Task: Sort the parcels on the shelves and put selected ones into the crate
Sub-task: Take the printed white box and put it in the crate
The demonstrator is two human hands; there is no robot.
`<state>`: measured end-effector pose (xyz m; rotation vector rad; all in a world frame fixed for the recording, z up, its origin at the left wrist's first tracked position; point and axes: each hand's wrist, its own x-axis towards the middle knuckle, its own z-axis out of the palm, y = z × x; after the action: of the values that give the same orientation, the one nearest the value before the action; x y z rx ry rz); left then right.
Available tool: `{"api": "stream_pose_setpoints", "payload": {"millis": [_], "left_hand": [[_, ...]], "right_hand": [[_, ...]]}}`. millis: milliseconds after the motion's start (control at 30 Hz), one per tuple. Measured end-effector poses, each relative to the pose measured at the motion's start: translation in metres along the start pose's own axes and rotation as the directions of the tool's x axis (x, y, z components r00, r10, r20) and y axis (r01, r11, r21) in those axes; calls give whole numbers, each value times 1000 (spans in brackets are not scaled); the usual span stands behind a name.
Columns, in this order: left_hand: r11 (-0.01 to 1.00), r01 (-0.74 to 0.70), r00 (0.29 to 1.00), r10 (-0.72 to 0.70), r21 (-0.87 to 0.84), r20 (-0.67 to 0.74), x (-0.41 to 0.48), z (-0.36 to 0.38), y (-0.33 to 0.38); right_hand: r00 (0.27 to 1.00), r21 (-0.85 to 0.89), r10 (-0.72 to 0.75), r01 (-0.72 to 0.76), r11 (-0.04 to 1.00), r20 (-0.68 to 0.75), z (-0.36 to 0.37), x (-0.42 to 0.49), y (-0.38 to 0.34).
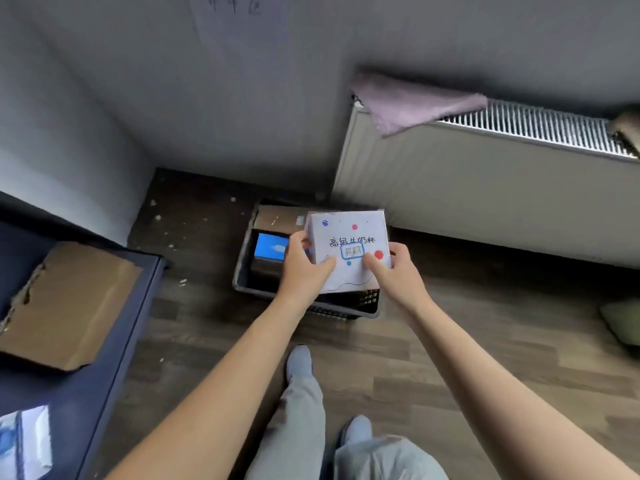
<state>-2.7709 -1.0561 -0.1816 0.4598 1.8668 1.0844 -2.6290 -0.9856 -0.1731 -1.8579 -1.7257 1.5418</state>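
Nearest the onlooker, on the near side of the crate (pixel 360 303), the person's legs (pixel 301 410) in pale grey trousers stand on a dark wood-plank floor (pixel 485 341), one grey-clad foot ahead of the other.

Left of the crate and nearer than it stands a dark blue shelf unit (pixel 104 375). A torn brown cardboard box (pixel 65 303) lies flat on it. A white and blue packet (pixel 24 441) lies nearer on it, too blurred to read.

Both bare forearms reach toward the crate. The left hand (pixel 304 268) grips the left side of a white carton (pixel 349 237), thumb laid on the printed face and fingers curled round the edge. The right hand (pixel 398 271) grips the right side, thumb on the same face; its fingers are hidden behind.

The carton is over the crate's right half, tilted with its printed face toward the person. It bears dark characters, a blue-framed label and coloured dots. Contact with the crate cannot be determined.

Inside the crate's left half sits a blue-topped box (pixel 272 247), with a brown cardboard parcel (pixel 277 218) at the far end.

Beyond the crate to the right, a white panel radiator (pixel 519 174) stands against the grey wall. A mauve cloth (pixel 412 102) is draped over its left end. High on the wall above the crate hangs a sheet of paper (pixel 239 15) with faint writing.
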Motion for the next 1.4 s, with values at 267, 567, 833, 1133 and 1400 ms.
{"api": "stream_pose_setpoints", "payload": {"millis": [267, 567, 833, 1133, 1400], "left_hand": [[972, 170, 985, -166, 164, -35, 104, 73, -92], [874, 204, 962, -261, 440, 74, 183, 152, -217], [721, 216, 952, -306, 659, 24, 219, 181, -269], [734, 163, 975, -221, 659, 5, 197, 172, -261], [701, 182, 928, -354, 690, 116, 236, 192, -295]], "right_hand": [[995, -119, 68, -59, 991, 77, 36, 136, 94], [952, -345, 288, -238, 908, 103, 77, 228, 233], [940, -474, 300, -191, 859, 165, 89, 250, 282], [928, -508, 292, -141, 849, 230, 67, 248, 278], [948, -657, 293, -142, 740, 125, 97, 279, 296]]}}
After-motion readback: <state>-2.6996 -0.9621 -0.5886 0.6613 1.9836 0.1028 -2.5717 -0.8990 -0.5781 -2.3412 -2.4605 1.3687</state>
